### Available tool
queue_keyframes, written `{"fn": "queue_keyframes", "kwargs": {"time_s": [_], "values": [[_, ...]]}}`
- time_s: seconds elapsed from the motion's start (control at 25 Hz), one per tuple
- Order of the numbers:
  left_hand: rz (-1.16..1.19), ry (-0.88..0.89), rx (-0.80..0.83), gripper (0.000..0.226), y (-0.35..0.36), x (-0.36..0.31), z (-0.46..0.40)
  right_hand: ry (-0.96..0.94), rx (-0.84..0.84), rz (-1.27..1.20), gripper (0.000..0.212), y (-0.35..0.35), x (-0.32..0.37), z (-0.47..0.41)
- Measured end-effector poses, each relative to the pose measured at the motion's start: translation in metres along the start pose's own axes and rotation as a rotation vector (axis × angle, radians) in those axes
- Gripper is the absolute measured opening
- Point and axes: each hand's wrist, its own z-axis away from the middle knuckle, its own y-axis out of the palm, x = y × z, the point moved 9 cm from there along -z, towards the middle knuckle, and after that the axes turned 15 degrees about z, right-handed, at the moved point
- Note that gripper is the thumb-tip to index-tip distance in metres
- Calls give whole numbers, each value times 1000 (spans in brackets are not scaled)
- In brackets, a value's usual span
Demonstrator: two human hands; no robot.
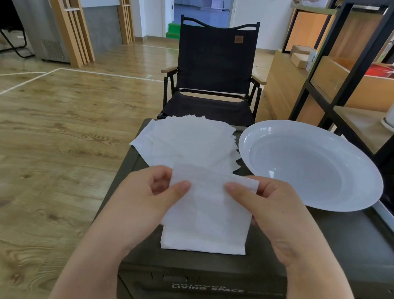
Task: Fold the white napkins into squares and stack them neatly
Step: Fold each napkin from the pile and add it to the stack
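Hidden or unclear: fingers of both hands lie behind the held napkin (206,212), so only the thumbs and knuckles show. The lower front of the dark storage box (199,289) is cut off by the frame edge. The box's front lettering is partly blurred; the lower line reads "LIVING SPACE", the line above it is not legible. A small brown patch on the chair back carries a mark too small to read.

Surface and room: the box top serves as the work surface. It stands on a wood-grain floor (44,144) with pale lines marked on it. A black folding chair (213,70) stands just behind the box, facing the camera. A black-framed wooden shelf unit (361,77) is at the right. An open doorway is visible at the far wall.

Task items: the left hand (151,193) pinches the napkin's left edge, thumb on front. The right hand (265,206) pinches its right edge the same way. The napkin hangs above the near part of the box top, with a fold line visible across it. A fanned pile of white napkins (187,141) lies at the far edge of the box. A white plate (312,165) sits just right of the pile.
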Motion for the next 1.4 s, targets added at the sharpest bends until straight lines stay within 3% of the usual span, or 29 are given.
{"fn": "queue_keyframes", "kwargs": {"time_s": [0.08,0.2,0.4,0.68,0.76,0.84,0.96,1.08,1.2,1.4], "values": [[-24,-124,-65,14,-7,16,0,96,-20,107,13,3,-16,-5],[-315,-205,-149,25,-18,29,-2,141,-148,331,18,-4,-24,-9],[-528,-242,-237,18,-22,31,-2,169,-209,539,34,-4,-26,-10],[-633,-236,-338,19,-31,30,-2,159,-229,655,39,1,-28,-15],[-699,-165,-367,20,-30,23,-5,150,-243,678,38,-1,-27,-16],[-761,58,-379,19,-21,0,-18,82,-309,694,34,-6,-18,-13],[-821,301,-266,18,-2,-26,-60,-53,-451,583,20,-17,1,-7],[-1087,310,-10,39,17,-19,-104,-84,-457,517,12,-20,4,-6],[-1199,290,148,39,25,-7,-120,-81,-434,485,10,-22,2,-7],[-1194,419,37,27,21,-18,-118,-83,-435,445,6,-26,1,-8]]}}
